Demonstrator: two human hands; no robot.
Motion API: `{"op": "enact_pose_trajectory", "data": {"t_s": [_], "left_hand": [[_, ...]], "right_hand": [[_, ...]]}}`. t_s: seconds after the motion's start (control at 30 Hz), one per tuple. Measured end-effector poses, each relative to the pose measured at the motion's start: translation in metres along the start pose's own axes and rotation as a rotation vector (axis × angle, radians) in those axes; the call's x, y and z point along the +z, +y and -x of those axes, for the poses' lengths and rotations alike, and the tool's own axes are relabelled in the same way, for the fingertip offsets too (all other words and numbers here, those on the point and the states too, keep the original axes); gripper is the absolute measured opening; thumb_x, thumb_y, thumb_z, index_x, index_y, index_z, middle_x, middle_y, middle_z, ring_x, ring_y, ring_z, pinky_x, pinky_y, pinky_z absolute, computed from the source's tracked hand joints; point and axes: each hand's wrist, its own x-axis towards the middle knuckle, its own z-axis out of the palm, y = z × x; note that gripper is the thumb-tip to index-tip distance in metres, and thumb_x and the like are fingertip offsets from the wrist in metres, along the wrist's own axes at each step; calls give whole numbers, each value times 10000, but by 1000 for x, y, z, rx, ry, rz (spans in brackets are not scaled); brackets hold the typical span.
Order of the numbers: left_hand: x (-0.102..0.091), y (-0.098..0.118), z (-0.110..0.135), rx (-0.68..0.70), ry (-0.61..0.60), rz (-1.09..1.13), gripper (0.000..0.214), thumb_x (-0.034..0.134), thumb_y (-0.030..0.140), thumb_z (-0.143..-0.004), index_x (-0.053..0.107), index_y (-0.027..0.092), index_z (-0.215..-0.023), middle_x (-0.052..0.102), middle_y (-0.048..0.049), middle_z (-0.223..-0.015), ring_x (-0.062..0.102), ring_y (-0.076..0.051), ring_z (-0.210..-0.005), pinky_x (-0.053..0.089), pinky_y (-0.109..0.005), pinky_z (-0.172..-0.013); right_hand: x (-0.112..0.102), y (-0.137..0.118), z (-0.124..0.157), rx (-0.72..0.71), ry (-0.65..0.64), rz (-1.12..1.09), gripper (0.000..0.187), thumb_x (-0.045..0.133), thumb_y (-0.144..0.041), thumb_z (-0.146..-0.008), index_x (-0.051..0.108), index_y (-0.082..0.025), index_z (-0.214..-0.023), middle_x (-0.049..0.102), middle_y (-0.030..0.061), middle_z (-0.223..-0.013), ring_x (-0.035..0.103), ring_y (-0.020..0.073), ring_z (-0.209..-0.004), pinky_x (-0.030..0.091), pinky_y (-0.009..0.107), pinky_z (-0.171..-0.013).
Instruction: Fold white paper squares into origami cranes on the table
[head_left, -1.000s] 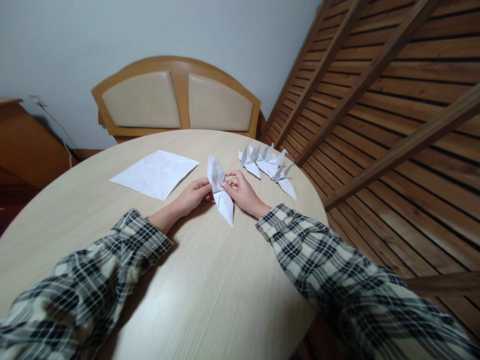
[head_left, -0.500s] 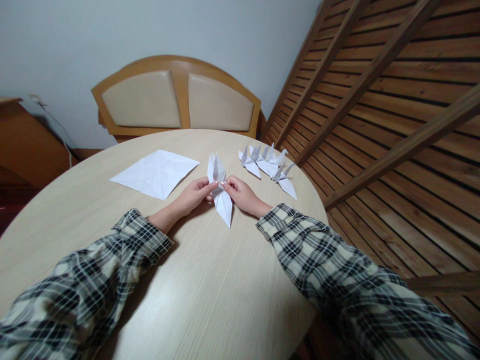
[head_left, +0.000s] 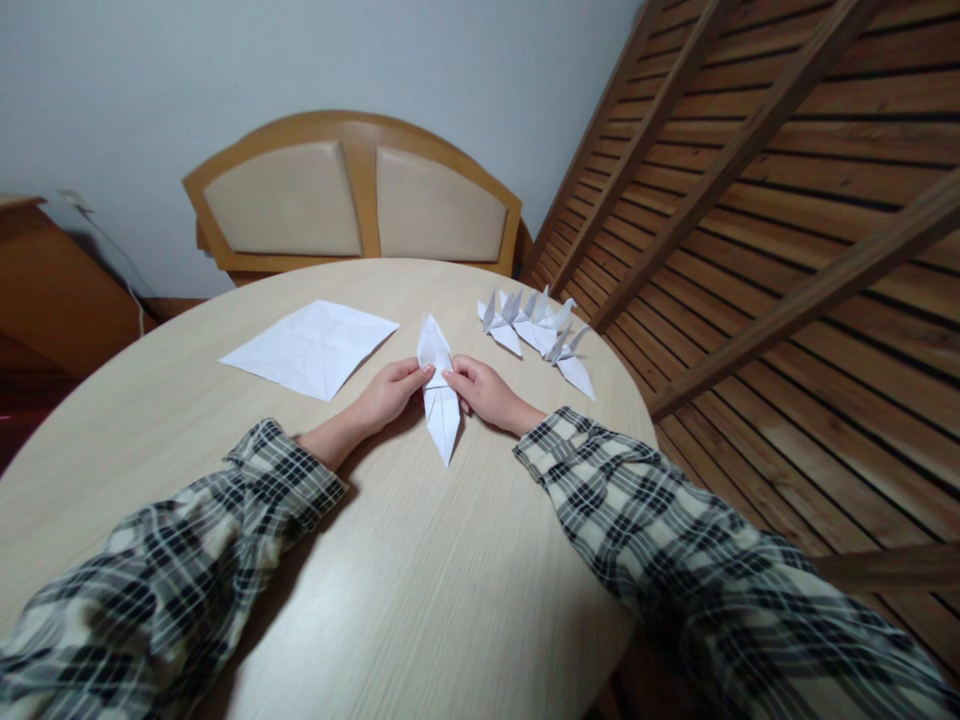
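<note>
Observed: the left hand [head_left: 390, 388] and right hand [head_left: 484, 388] meet on a folded paper piece [head_left: 441, 425], a narrow white diamond lying flat on the bench [head_left: 420, 590]. It sits between the two hands, with its upper tip beyond the fingertips and its lower tip towards the wrists.

Hand state: each hand is nearly closed, fingers curled. Thumb and forefinger pinch the piece at its waist, the left hand on the left edge and the right hand on the right edge. Neither hand holds anything else.

Surroundings: a creased flat sheet [head_left: 311, 345] lies beyond and outboard of the left hand, apart from it. A cluster of finished paper birds [head_left: 536, 325] stands beyond and outboard of the right hand, near it but not touching. A chair [head_left: 352, 200] stands past the far rim of the bench.

Judgement: the step in hand appears to be a fold at the midline of the piece, with both edges held in register. Any further crease calls for an even pinch on both sides. The tips should be kept aligned, and the piece pressed flat to the bench so that the layers do not slip.
</note>
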Motion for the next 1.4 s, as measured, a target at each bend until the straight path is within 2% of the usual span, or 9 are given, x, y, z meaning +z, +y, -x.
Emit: {"op": "enact_pose_trajectory", "data": {"t_s": [0.17, 0.37, 0.53, 0.77, 0.97, 1.23, 1.4], "left_hand": [[-2, -2, 0, -49, -64, 59, 223, 612, 333, -856, 585, 146, -738, 512, -9, -605, 404, -111, -528, 305, -272, -517], [-2, 1, 0, -65, -188, 68, 217, 631, 340, -823, 644, 127, -786, 592, -45, -693, 444, -121, -568, 340, -277, -556], [-4, 1, 0, -59, -156, -4, 243, 620, 348, -833, 621, 140, -708, 541, -19, -617, 395, -114, -531, 310, -271, -522], [-1, 6, -2, 1, -87, -93, 281, 544, 343, -882, 621, 137, -707, 565, -28, -627, 434, -129, -564, 369, -277, -578], [-1, 8, 0, 10, -134, -110, 261, 550, 332, -881, 654, 132, -749, 611, -51, -680, 473, -134, -599, 387, -267, -591], [-3, 9, 1, -28, -218, -222, 353, 556, 400, -868, 594, 162, -610, 493, -9, -551, 369, -119, -503, 317, -271, -498], [-2, 10, 1, 10, -227, -223, 369, 559, 423, -868, 600, 155, -617, 505, -11, -560, 380, -118, -521, 329, -255, -497]], "right_hand": [[-2, 1, -1, 82, -68, -104, 258, 539, -378, -910, 505, -175, -756, 460, -51, -570, 427, 74, -466, 311, 202, -414], [-2, -3, -2, 148, -29, -149, 384, 539, -529, -893, 508, -177, -743, 472, -45, -561, 434, 79, -461, 328, 210, -409], [-2, 1, -3, 150, -38, -161, 432, 535, -577, -883, 509, -177, -723, 461, -45, -550, 418, 79, -459, 316, 212, -406], [-2, -1, -3, 146, -56, -161, 415, 552, -541, -888, 508, -176, -694, 450, -49, -535, 402, 79, -449, 314, 217, -417], [-3, -4, -1, 155, -55, -114, 416, 568, -534, -869, 516, -171, -673, 450, -46, -524, 403, 78, -454, 294, 214, -411], [-4, -3, -3, 168, -5, -159, 476, 563, -622, -836, 506, -179, -668, 445, -43, -533, 377, 76, -448, 267, 217, -398], [-5, -3, -4, 157, 3, -173, 477, 564, -623, -829, 514, -179, -661, 453, -34, -530, 394, 87, -458, 278, 229, -407]]}}
